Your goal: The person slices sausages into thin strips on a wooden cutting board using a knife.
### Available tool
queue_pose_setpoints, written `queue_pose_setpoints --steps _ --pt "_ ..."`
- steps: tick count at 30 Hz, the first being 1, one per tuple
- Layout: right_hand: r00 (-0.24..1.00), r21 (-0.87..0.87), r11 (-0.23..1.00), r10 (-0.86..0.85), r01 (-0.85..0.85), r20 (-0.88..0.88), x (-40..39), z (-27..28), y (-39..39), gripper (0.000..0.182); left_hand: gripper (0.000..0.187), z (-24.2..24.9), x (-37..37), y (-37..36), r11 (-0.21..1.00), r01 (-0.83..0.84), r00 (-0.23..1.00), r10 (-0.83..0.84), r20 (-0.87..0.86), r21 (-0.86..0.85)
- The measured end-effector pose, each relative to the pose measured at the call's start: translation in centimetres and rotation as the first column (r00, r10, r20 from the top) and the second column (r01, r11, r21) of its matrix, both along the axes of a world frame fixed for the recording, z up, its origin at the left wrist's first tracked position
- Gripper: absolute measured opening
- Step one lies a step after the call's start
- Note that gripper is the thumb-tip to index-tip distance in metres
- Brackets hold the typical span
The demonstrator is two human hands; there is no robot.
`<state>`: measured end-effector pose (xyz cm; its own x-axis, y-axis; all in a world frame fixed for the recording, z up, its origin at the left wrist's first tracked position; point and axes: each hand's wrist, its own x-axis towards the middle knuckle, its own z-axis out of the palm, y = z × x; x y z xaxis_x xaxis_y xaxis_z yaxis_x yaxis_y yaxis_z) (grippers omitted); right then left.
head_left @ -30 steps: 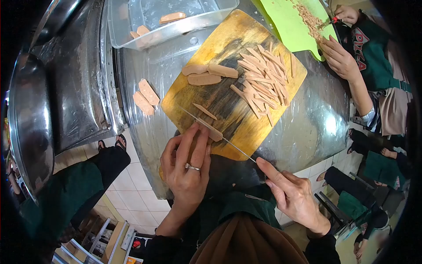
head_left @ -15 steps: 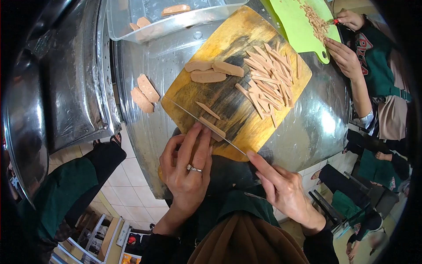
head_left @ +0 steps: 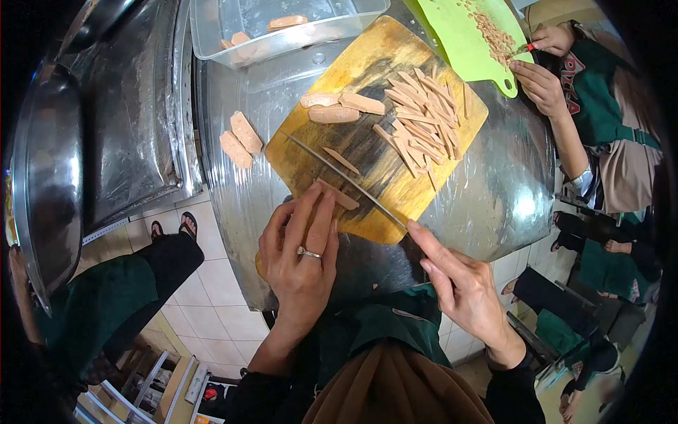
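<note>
My left hand presses its fingertips on a sausage slice at the near edge of the wooden cutting board. In my right hand is a knife, its handle hidden in my grip and the index finger stretched along it. The blade slants across the board, a little beyond the held slice. Past the blade lies a single cut strip. Farther up are several uncut sausage slices, and a heap of thin sausage strips covers the board's right side.
Two sausage slices lie on the steel table left of the board. A clear plastic tub with more slices stands behind. At right, another person's hands work with a red-handled tool on a green cutting board with chopped bits.
The knife has come away from the held slice, and a gap now shows between them. My left fingers still press the slice. The whole view has shifted slightly.
</note>
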<state>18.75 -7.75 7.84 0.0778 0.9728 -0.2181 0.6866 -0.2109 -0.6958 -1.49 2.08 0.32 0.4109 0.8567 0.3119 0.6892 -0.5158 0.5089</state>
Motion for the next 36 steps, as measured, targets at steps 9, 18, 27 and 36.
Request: queue_pose_setpoints --steps 9,18,27,36 --pt "0.999 -0.110 0.993 0.047 -0.048 -0.004 0.2 1.1 -0.5 0.060 0.045 -0.1 -0.2 -0.1 1.000 -0.020 1.000 0.020 -0.005 -0.003" --pt "0.997 -0.155 0.985 0.081 -0.080 -0.004 0.7 1.6 0.0 0.060 0.042 0.0 0.0 0.1 1.000 -0.029 1.000 0.029 0.010 0.005" --pt "0.993 -0.152 0.984 0.102 -0.092 0.059 0.3 0.3 -0.1 0.064 0.033 0.4 -0.2 0.1 0.998 -0.001 1.000 0.001 -0.003 -0.066" --pt "0.995 -0.024 0.995 0.096 -0.095 0.030 -0.4 -1.3 3.0 0.065 0.041 0.5 0.0 0.5 1.000 0.003 1.000 -0.003 0.003 0.012"
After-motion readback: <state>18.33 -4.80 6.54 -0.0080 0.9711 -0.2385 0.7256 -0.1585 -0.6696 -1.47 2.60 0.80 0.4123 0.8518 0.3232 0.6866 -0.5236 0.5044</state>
